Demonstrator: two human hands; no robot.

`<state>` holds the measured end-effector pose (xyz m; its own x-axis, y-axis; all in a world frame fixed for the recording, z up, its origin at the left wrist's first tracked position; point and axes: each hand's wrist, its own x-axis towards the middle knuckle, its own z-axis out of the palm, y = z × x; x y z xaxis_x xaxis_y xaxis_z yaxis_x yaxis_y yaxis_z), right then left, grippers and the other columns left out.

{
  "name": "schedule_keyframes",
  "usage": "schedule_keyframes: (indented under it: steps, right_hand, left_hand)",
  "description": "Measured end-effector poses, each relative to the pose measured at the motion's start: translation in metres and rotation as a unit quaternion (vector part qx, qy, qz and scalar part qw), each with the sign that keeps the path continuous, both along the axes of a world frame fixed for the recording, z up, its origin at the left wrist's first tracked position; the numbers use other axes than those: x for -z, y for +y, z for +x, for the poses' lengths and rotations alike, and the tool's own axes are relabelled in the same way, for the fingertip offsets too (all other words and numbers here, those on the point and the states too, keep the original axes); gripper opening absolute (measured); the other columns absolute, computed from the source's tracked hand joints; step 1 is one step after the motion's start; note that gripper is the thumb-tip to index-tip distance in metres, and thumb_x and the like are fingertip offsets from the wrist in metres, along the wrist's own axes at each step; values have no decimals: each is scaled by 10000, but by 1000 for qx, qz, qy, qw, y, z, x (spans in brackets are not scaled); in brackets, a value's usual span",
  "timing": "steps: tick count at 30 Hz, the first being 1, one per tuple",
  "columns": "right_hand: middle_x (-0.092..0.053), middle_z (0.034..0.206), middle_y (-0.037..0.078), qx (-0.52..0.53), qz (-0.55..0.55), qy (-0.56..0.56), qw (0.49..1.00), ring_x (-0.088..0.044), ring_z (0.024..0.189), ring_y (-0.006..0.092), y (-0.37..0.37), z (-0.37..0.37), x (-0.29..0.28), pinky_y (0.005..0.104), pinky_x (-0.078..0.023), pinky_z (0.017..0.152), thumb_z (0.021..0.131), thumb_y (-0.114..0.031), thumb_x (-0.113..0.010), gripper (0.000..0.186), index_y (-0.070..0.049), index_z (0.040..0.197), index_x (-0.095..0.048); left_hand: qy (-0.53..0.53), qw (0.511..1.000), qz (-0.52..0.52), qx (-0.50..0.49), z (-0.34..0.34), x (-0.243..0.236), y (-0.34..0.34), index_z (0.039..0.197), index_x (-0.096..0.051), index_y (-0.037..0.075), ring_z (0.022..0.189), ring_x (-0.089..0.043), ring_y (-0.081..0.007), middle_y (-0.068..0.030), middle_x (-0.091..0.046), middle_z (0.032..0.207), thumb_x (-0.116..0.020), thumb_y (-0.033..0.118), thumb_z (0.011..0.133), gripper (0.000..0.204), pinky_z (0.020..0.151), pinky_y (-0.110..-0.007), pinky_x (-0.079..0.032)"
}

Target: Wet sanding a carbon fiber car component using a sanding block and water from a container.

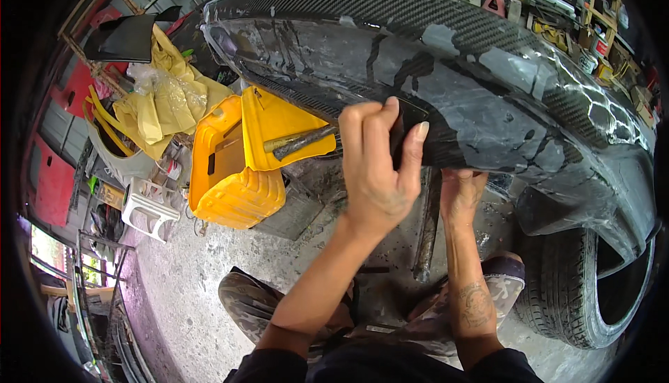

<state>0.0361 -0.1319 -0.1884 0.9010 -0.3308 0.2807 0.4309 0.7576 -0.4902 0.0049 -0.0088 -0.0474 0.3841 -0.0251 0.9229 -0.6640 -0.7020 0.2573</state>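
A long curved carbon-fibre panel (pixel 516 121) with a wet-looking surface and grey patches spans the upper view. My left hand (pixel 380 170) is closed around a small flat black piece (pixel 401 128), held against the panel's middle; that piece is partly hidden by my fingers. Below the panel, my right hand (pixel 460 195) has its fingers curled at the lower edge, their tips partly hidden. A dark pole (pixel 426 243) stands behind my right hand.
An open yellow bin (pixel 237 202) with short rods on its lid is left of my hands. Further left are a white plastic stool (pixel 146 209) and crumpled yellow sheeting (pixel 157 94). A tire (pixel 571 299) stands at lower right; cluttered shelves (pixel 596 24) line the back.
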Motion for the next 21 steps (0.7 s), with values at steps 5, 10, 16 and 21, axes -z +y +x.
schedule_keyframes:
  steps: [5,10,16,21]
  right_hand:
    - [-504,1269,35,-10,0,6,1000,-507,1172,199,0,-2,-4,358,-402,1024,696,-164,-860,807,-78,1343,-384]
    - [-512,1259,40,-11,-17,11,1000,-539,1131,199,-5,1,5,353,-441,968,707,-223,-869,812,-79,1344,-387]
    - [-507,1276,60,5,-29,12,1000,-543,1152,216,-3,0,-3,387,-478,957,683,-347,-896,893,-74,1355,-375]
    - [-495,1302,75,16,-41,3,999,-533,1186,232,-3,4,-2,428,-478,995,681,-395,-892,934,-57,1365,-353]
  left_hand:
    - [-16,996,-75,-42,15,-11,19,1043,-564,-78,919,-507,-322,-181,-508,991,-675,125,898,273,820,-408,-431]
    - [6,1000,-8,-19,19,-14,32,1067,-553,-75,933,-521,-292,-192,-505,1026,-677,118,897,285,830,-381,-436]
    - [-1,998,58,16,12,-11,25,1081,-557,-74,919,-517,-293,-187,-511,1030,-678,112,893,291,805,-386,-447]
    - [13,999,21,30,3,-8,11,1034,-564,-80,909,-525,-296,-170,-515,992,-694,120,879,284,802,-388,-453]
